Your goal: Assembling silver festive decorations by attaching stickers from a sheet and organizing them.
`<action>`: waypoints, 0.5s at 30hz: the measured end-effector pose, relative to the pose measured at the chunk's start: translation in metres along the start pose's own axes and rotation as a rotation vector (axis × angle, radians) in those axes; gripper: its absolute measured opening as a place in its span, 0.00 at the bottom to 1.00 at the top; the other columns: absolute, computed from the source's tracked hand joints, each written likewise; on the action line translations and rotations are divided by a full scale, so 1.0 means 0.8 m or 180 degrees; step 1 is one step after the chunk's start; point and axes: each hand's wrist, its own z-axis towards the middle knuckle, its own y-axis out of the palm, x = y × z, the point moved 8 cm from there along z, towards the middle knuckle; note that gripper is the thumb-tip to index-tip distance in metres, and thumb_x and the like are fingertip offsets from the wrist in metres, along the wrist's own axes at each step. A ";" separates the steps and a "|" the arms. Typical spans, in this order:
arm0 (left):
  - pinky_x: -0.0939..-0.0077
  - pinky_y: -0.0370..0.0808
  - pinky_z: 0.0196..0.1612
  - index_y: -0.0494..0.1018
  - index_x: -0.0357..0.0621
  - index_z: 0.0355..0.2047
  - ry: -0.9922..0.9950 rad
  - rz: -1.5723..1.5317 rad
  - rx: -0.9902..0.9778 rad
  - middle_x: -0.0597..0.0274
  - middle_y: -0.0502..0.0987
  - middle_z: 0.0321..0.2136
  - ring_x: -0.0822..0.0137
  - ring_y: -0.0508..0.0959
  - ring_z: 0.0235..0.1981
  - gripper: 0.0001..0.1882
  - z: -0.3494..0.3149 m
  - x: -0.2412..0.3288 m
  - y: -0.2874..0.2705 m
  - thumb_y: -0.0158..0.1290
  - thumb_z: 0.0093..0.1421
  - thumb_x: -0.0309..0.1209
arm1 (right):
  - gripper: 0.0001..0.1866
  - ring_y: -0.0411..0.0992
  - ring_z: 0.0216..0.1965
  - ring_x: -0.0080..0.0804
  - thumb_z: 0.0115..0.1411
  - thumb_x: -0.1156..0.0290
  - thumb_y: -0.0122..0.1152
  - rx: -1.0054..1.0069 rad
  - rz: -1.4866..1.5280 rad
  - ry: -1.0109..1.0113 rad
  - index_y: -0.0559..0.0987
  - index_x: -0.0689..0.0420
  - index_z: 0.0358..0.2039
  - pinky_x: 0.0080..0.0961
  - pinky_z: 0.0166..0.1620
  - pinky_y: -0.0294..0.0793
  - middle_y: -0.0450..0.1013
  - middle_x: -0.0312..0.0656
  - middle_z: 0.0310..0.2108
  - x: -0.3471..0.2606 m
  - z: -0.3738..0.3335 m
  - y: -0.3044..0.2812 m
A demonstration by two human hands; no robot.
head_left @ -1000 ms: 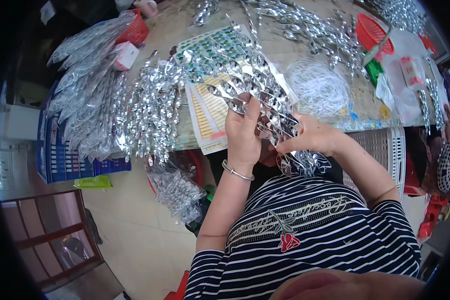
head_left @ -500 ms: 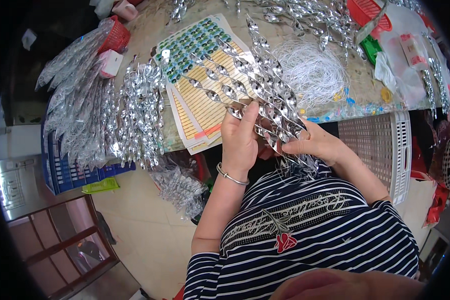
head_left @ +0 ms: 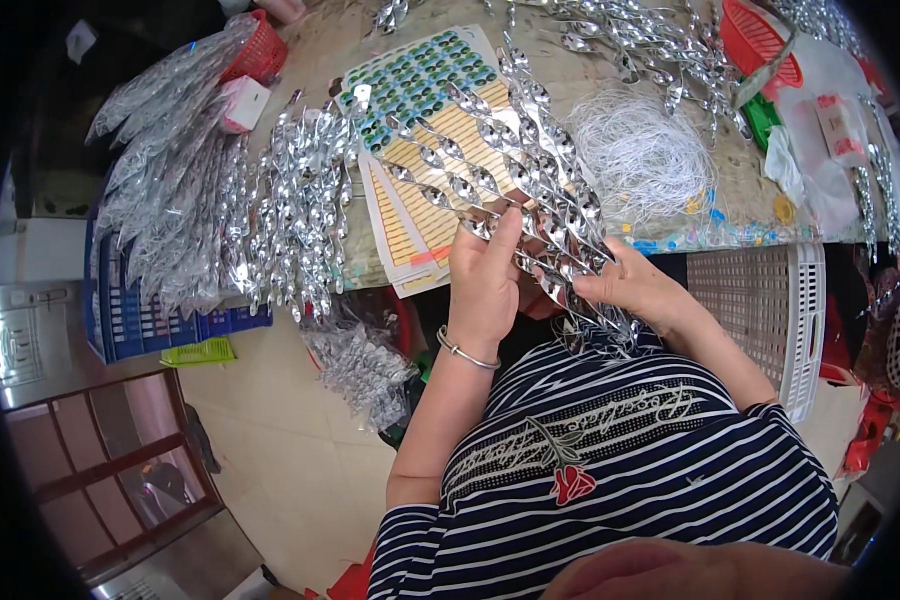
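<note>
A bundle of shiny silver twisted spiral strips (head_left: 560, 190) fans out in front of me, over the near edge of the table. My left hand (head_left: 487, 270) is closed around the bundle's left side, thumb pointing up along the strips. Lower on the right side, my right hand (head_left: 638, 290) grips the same strips with its thumb across them. Their lower ends hang against my striped shirt. Behind the fanned tips lie a sheet of green oval stickers (head_left: 420, 75) and yellow striped sheets (head_left: 410, 215).
White string (head_left: 640, 155) lies in a tangled heap right of the bundle. More silver spirals (head_left: 300, 210) drape over the table edge at left, beside plastic-wrapped ones (head_left: 170, 190). A red basket (head_left: 760, 45) stands far right; a grey plastic crate (head_left: 805, 330) is below the table.
The table and its things have shifted slightly to the right in view. Both hands keep their hold on the strips, with barely any movement.
</note>
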 end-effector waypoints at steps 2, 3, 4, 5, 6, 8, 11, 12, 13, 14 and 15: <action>0.80 0.76 0.33 0.67 0.40 0.46 0.0086 -0.0085 0.0094 0.62 0.75 0.38 0.73 0.77 0.34 0.10 -0.002 0.004 0.001 0.46 0.66 0.28 | 0.35 0.71 0.34 0.15 0.52 0.63 0.68 0.0031 -0.0038 0.0074 0.63 0.60 0.57 0.14 0.38 0.70 0.75 0.36 0.38 -0.002 -0.004 0.004; 0.80 0.76 0.33 0.67 0.40 0.46 0.0084 -0.0080 0.0072 0.62 0.75 0.38 0.73 0.77 0.34 0.10 -0.003 0.004 0.001 0.46 0.66 0.28 | 0.35 0.71 0.34 0.15 0.52 0.63 0.68 0.0043 -0.0034 0.0055 0.63 0.60 0.57 0.14 0.38 0.70 0.75 0.36 0.38 -0.003 -0.005 0.005; 0.80 0.76 0.33 0.67 0.40 0.44 0.0099 -0.0093 0.0090 0.62 0.75 0.38 0.73 0.77 0.34 0.09 -0.004 0.005 -0.001 0.46 0.65 0.27 | 0.33 0.71 0.33 0.16 0.53 0.62 0.68 0.0047 -0.0110 0.0052 0.65 0.61 0.55 0.15 0.37 0.70 0.75 0.37 0.37 -0.003 -0.006 0.007; 0.80 0.76 0.33 0.67 0.41 0.43 0.0113 -0.0107 0.0108 0.62 0.75 0.38 0.74 0.77 0.33 0.07 -0.005 0.004 -0.003 0.46 0.65 0.27 | 0.31 0.72 0.33 0.17 0.54 0.61 0.68 0.0053 -0.0186 0.0051 0.67 0.62 0.53 0.15 0.36 0.71 0.75 0.38 0.37 -0.003 -0.007 0.007; 0.80 0.76 0.33 0.67 0.41 0.43 0.0106 -0.0104 0.0085 0.62 0.75 0.38 0.74 0.77 0.33 0.07 -0.006 0.004 -0.003 0.46 0.65 0.27 | 0.31 0.72 0.33 0.17 0.54 0.61 0.68 0.0070 -0.0181 0.0034 0.67 0.62 0.53 0.15 0.36 0.71 0.75 0.38 0.37 -0.003 -0.008 0.006; 0.80 0.75 0.32 0.67 0.42 0.42 0.0096 -0.0101 0.0127 0.62 0.75 0.37 0.73 0.77 0.33 0.06 -0.008 0.004 -0.005 0.47 0.65 0.27 | 0.30 0.71 0.33 0.16 0.54 0.61 0.67 0.0051 -0.0478 0.0172 0.67 0.62 0.52 0.15 0.36 0.71 0.75 0.38 0.37 0.001 -0.008 0.006; 0.79 0.75 0.33 0.67 0.42 0.41 0.0073 -0.0212 0.0109 0.62 0.75 0.38 0.73 0.77 0.34 0.05 -0.012 0.005 -0.010 0.46 0.65 0.26 | 0.30 0.71 0.34 0.16 0.54 0.60 0.67 -0.0024 -0.0343 0.0036 0.67 0.62 0.51 0.15 0.37 0.71 0.75 0.38 0.36 -0.001 -0.010 0.013; 0.78 0.75 0.34 0.67 0.41 0.42 0.0022 -0.0291 0.0066 0.62 0.75 0.38 0.72 0.77 0.35 0.06 -0.012 0.005 -0.010 0.46 0.65 0.26 | 0.29 0.71 0.34 0.17 0.54 0.60 0.67 -0.0058 -0.0330 0.0006 0.67 0.62 0.51 0.15 0.37 0.71 0.75 0.37 0.36 0.003 -0.008 0.012; 0.77 0.75 0.36 0.67 0.41 0.43 0.0050 -0.0356 0.0148 0.61 0.75 0.38 0.72 0.76 0.36 0.07 -0.013 0.006 -0.009 0.46 0.65 0.25 | 0.29 0.71 0.34 0.17 0.55 0.60 0.66 -0.0043 -0.0040 -0.0173 0.67 0.63 0.51 0.16 0.37 0.71 0.75 0.38 0.36 0.005 -0.005 0.016; 0.77 0.75 0.36 0.67 0.41 0.43 0.0033 -0.0340 0.0083 0.61 0.75 0.38 0.72 0.76 0.36 0.07 -0.013 0.006 -0.004 0.46 0.65 0.25 | 0.29 0.71 0.34 0.17 0.55 0.60 0.66 -0.0001 -0.0025 -0.0225 0.67 0.63 0.51 0.16 0.37 0.71 0.75 0.38 0.36 0.003 -0.007 0.014; 0.77 0.75 0.37 0.67 0.40 0.44 0.0115 -0.0312 0.0108 0.62 0.75 0.39 0.72 0.76 0.37 0.08 -0.014 0.008 -0.001 0.47 0.65 0.25 | 0.28 0.71 0.35 0.17 0.55 0.61 0.66 0.0011 -0.0204 -0.0097 0.68 0.62 0.51 0.16 0.37 0.71 0.75 0.38 0.37 0.006 -0.009 0.012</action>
